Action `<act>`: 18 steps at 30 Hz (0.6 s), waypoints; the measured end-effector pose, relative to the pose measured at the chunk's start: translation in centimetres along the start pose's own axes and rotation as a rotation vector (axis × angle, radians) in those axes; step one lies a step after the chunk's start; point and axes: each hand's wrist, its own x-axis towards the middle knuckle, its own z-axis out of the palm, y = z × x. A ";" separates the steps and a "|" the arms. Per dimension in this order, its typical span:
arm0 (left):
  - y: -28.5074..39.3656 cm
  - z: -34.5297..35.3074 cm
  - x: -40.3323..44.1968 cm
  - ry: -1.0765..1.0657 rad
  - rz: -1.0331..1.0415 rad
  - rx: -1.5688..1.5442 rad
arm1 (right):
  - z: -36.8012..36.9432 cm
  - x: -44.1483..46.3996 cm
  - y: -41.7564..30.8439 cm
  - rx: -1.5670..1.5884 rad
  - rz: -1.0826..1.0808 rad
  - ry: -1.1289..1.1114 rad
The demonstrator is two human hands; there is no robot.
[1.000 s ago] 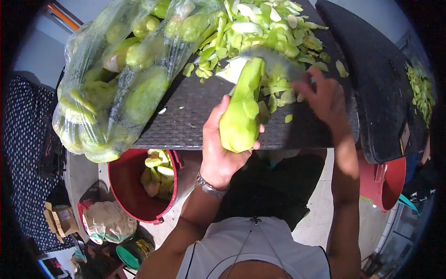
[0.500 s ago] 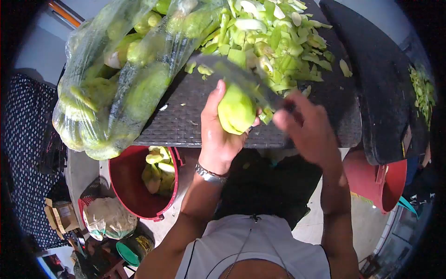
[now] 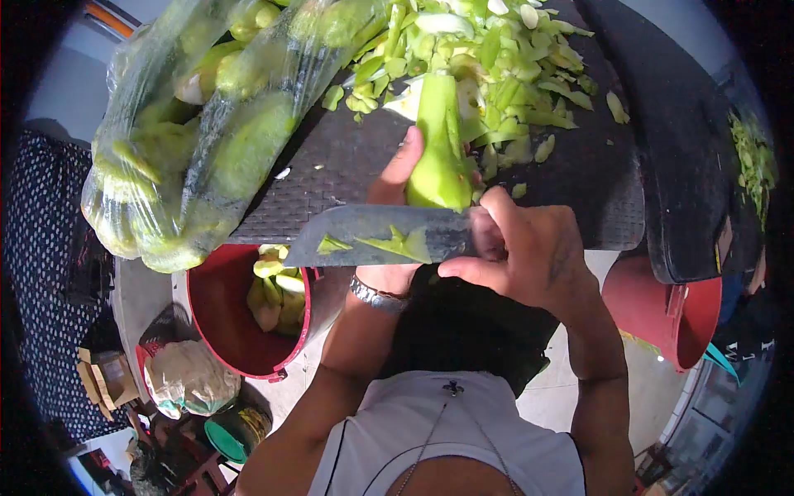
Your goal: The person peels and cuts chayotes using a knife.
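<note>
My left hand (image 3: 397, 169) is wrapped round a peeled green fruit (image 3: 438, 161) whose narrow end points away from me, over the near part of the dark woven table (image 3: 314, 178). In my right hand (image 3: 521, 248) is a wide-bladed knife (image 3: 376, 236), its blade pointing left across the near end of the fruit and over my left palm. Bits of green peel stick to the blade. Beyond the fruit lies a pile of green and white peelings (image 3: 504, 74).
A clear plastic bag of green fruits (image 3: 198, 132) lies at the table's left. Below it stands a red bucket (image 3: 240, 331) holding peeled pieces. A black chair back (image 3: 670, 157) and another red bucket (image 3: 662, 310) are at the right.
The knife has swung from over the far part of the fruit to its near end, its blade now flat towards the camera. My right hand has come nearer to me; the fruit's narrow end shows again.
</note>
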 end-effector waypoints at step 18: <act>-0.6 -3.2 0.1 -0.086 -0.039 -0.074 | -1.0 0.2 2.7 0.081 0.082 -0.076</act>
